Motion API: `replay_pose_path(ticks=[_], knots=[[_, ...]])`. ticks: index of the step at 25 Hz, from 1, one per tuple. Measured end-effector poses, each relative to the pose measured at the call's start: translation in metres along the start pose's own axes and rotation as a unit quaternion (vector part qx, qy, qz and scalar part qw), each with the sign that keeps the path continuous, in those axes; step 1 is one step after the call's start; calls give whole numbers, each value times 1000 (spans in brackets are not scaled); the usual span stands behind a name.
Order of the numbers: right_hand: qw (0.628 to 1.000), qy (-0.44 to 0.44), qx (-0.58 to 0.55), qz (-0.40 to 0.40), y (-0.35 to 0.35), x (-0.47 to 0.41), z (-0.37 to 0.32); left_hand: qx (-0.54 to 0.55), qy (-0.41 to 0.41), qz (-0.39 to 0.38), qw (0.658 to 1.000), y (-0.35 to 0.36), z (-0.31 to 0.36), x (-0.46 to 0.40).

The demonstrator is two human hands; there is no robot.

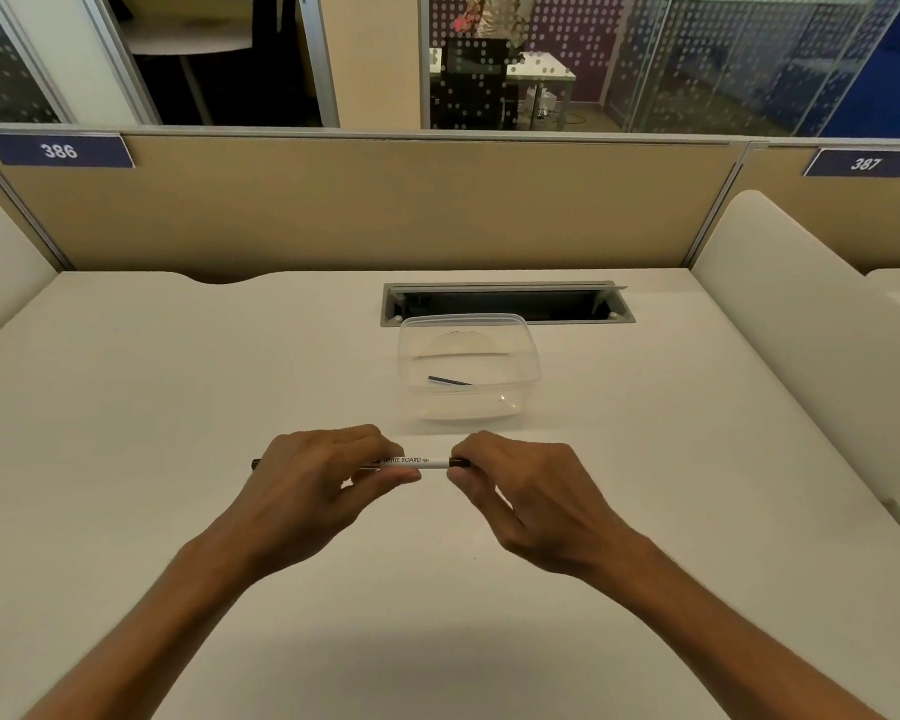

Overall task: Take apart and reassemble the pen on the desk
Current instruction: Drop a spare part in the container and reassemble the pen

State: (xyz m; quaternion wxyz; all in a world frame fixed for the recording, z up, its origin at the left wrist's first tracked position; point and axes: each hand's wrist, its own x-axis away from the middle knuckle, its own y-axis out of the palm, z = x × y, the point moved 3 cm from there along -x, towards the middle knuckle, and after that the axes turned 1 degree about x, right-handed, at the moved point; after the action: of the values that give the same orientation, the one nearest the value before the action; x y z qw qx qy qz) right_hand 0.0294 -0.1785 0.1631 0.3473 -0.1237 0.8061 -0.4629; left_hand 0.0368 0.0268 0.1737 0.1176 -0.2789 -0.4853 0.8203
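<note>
A white whiteboard pen [411, 461] lies level between my two hands, just above the desk's middle. My left hand [313, 485] grips its barrel, and a black end of the pen sticks out past that hand on the left. My right hand [520, 491] pinches the pen's dark right end between thumb and fingers. Behind the hands stands a clear plastic container [526, 356] with a thin dark stick [448, 381] lying inside it.
The white desk [178, 407] is bounded by a tan partition [365, 205] at the back and white side panels. An open cable slot [505, 304] sits in the desk right behind the container.
</note>
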Motion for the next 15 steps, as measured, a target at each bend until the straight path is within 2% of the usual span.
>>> replay_pose_path(ticks=[4, 9, 11, 13, 14, 15], knots=[[993, -91, 65, 24, -8, 0, 0, 104, -20, -39, 994, 3, -5, 1], [991, -124, 48, 13, -13, 0, -2, 191, -9, -68, 979, 6, -1, 0], [996, -88, -6, 2, -10, 1, -2, 180, -9, -57, 982, 5, 1, 1], [992, 5, -129, -12, -3, 3, -2, 133, -4, -26, 991, 1, 5, 3], [969, 80, -232, -25, 2, 4, 0, 85, 11, -2, 996, -1, 7, 3], [920, 164, -353, -43, 7, 3, 1, 32, 32, 18, 999, -3, 10, 3]])
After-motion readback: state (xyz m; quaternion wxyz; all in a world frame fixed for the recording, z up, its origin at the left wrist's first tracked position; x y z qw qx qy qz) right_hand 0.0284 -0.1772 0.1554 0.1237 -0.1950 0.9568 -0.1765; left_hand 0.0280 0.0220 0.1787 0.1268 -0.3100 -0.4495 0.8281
